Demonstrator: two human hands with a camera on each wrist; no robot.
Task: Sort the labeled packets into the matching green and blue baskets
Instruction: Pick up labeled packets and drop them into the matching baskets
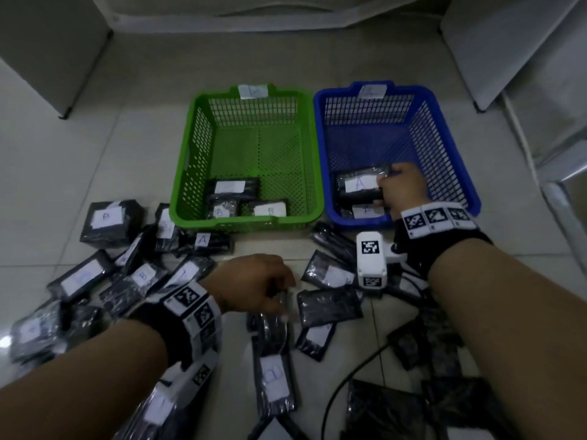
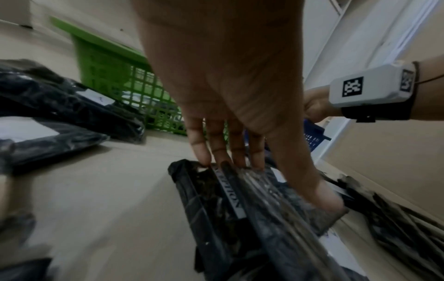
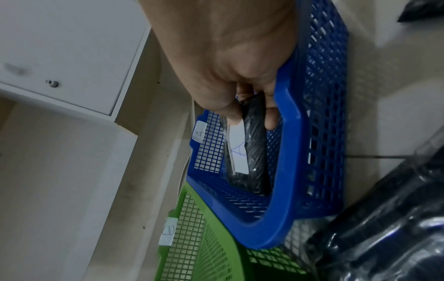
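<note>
On the tiled floor, at about 9 o'clock, black labeled packets lie heaped, several marked B and one, just before the green basket's near wall, marked A. At 6 o'clock the person's left hand reaches down to a dark wrapped packet lying there; the left wrist view shows its fingers straight, the tips touching the packet's far end and the thumb resting on the wrapper, with no closed grip visible. At 12 o'clock the green basket, tagged B on its far rim, holds three packets in its near part, two of them plainly marked B. Touching its right wall stands the blue basket, tagged A. Inside it, at about 1 o'clock, the right hand has its fingers curled round a black packet marked A, thumb on one face and fingers on the other, above another A packet lying on the basket's floor. More black packets lie scattered from 5 to 3 o'clock, beside a black cable. Each wrist carries a band of coded markers and a white camera unit.
</note>
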